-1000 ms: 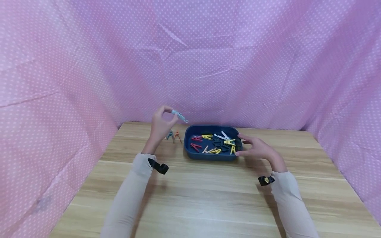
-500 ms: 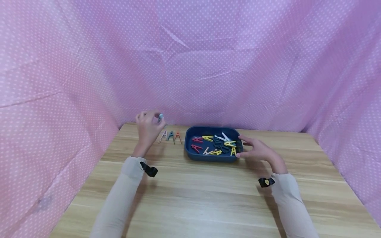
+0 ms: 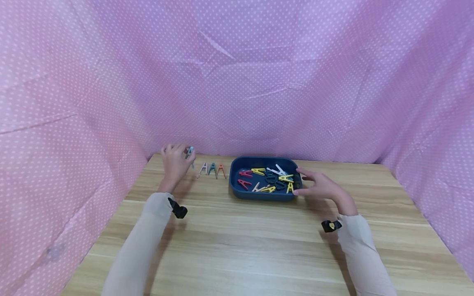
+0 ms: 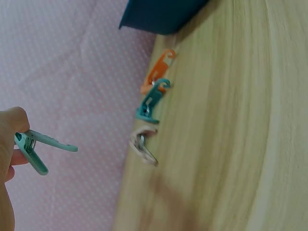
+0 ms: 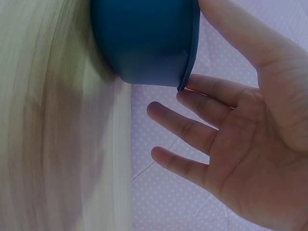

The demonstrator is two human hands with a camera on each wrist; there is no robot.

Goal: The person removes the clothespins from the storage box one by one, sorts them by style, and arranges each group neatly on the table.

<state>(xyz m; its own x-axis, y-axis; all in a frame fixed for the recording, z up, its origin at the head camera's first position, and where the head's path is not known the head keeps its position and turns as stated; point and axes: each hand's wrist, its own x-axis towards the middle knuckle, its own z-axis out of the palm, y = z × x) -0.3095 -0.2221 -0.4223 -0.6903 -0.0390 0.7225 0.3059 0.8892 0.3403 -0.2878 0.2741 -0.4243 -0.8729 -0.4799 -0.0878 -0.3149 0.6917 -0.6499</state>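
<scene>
Between thumb and fingertips, my left hand [image 3: 175, 164] pinches a light green clothespin [image 4: 32, 156] above the table's far left, its two legs spread apart. Right of that hand, three clothespins lie in a row: a pale pink one [image 3: 204, 167], a teal one [image 3: 212, 167] and an orange one [image 3: 221, 167]. Beside them is a dark blue bin [image 3: 264, 197]. My right hand [image 3: 321, 185] is at the bin's right end, thumb and fingertips at its rim. In the right wrist view those fingers are spread and fairly straight.
Inside the bin lie red clothespins [image 3: 244, 183], several yellow clothespins [image 3: 286, 178], a white clothespin [image 3: 277, 169] and dark clips [image 3: 270, 177]. Pink dotted cloth [image 3: 237, 90] hangs behind and beside the wooden table [image 3: 244, 246].
My left hand has carried the light green clothespin leftward and down from near the bin, uncovering the pale pink clothespin. My right hand stays at the bin's rim.
</scene>
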